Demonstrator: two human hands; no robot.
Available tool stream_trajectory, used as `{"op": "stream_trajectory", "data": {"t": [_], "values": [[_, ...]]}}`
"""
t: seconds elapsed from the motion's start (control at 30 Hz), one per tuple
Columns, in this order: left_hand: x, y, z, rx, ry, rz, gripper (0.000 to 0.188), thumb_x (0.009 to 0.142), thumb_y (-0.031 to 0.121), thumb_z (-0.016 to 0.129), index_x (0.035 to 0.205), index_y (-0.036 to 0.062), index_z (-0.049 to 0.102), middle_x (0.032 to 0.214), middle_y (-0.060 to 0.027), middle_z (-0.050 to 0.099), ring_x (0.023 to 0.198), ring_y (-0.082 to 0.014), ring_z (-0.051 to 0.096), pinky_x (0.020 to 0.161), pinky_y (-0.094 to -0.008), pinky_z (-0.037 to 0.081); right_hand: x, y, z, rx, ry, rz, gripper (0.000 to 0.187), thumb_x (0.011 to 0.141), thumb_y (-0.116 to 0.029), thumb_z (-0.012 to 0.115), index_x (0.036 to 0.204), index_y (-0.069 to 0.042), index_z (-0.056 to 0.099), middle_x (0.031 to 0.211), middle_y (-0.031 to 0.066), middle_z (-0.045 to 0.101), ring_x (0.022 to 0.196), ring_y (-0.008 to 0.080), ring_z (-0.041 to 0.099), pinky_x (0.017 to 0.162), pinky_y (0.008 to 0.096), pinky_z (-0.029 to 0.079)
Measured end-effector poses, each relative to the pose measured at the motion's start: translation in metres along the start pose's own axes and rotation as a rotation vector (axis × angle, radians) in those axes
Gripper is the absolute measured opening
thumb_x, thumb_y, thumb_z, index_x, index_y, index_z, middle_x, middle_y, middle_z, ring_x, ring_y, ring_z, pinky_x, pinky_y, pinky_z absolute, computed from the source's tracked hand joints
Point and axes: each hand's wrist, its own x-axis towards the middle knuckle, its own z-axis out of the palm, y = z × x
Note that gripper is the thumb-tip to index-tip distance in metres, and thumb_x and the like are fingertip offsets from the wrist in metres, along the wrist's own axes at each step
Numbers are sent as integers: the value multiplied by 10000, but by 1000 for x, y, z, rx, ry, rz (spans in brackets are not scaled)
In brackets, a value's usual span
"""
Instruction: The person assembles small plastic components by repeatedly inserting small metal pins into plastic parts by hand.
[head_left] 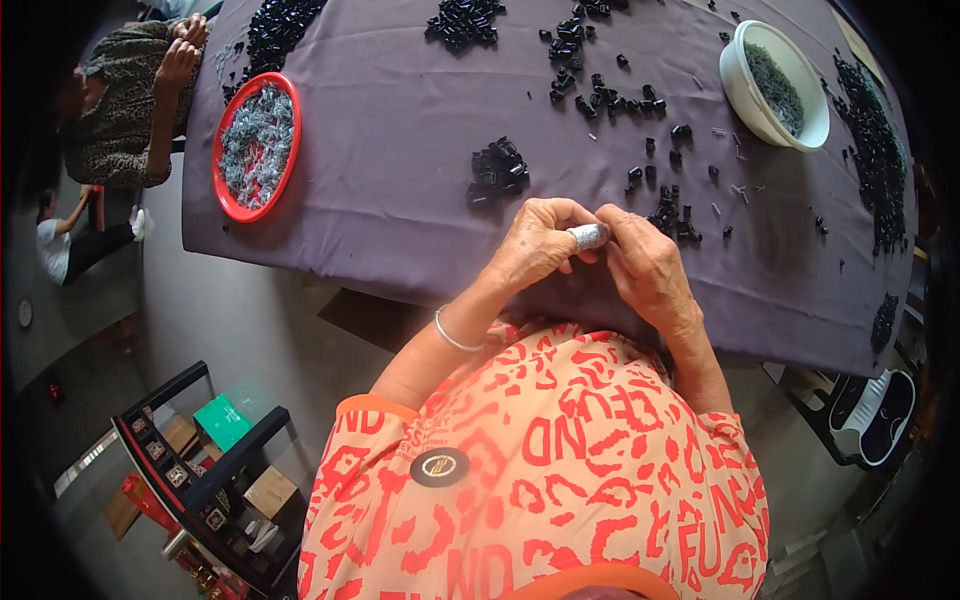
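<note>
My left hand [535,245] and my right hand [645,262] meet above the near edge of a table covered in grey-purple cloth [390,150]. A fingertip of the left hand wears a silvery taped cover [590,236], pressed against the right hand's fingers. Both hands pinch together at that spot; whatever small part sits between them is hidden. A small pile of black plastic pieces [497,172] lies just beyond the left hand. More black pieces [672,215] lie scattered just beyond the right hand.
A red dish [229,200] of small grey metal parts sits at the table's left edge. A white bowl [752,95] with grey parts stands far right. Black pieces heap along the far and right edges. Another person [130,100] sits at the left end. A dark shelf unit [200,470] stands lower left.
</note>
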Motion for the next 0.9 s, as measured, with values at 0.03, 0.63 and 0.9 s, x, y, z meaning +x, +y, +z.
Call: {"op": "stream_trajectory", "data": {"t": [0.03, 0.63, 0.9], "values": [[-1, 1, 2, -11, 37, -6, 151, 845, 156, 668, 926, 28, 678, 800, -32, 681, 685, -86, 632, 503, -216, 476, 3, -1, -2, 1, -2, 0, 324, 771, 55, 606, 1084, 1, 537, 932, 166, 609, 856, 323, 615, 727, 378, 502], [10, -44, 1, 21, 218, 393, 104, 819, 130, 639, 870, 40, 631, 840, -24, 631, 805, -100, 593, 693, -244, 489, 30, -10, 51, 174, 159, -27, 452, 865, -408, 526, 1191, -97, 561, 1116, 130, 625, 1133, 293, 549, 1033, 444, 362], [-8, -13, 10, 109, 170, 94, 150, 882, 99, 586, 983, 18, 660, 723, -32, 634, 616, -86, 605, 513, -233, 485, -17, 46, -27, -326, 567, 239, 140, 763, -84, 688, 892, -78, 635, 889, 57, 590, 834, 233, 536, 774, 381, 425]]}}
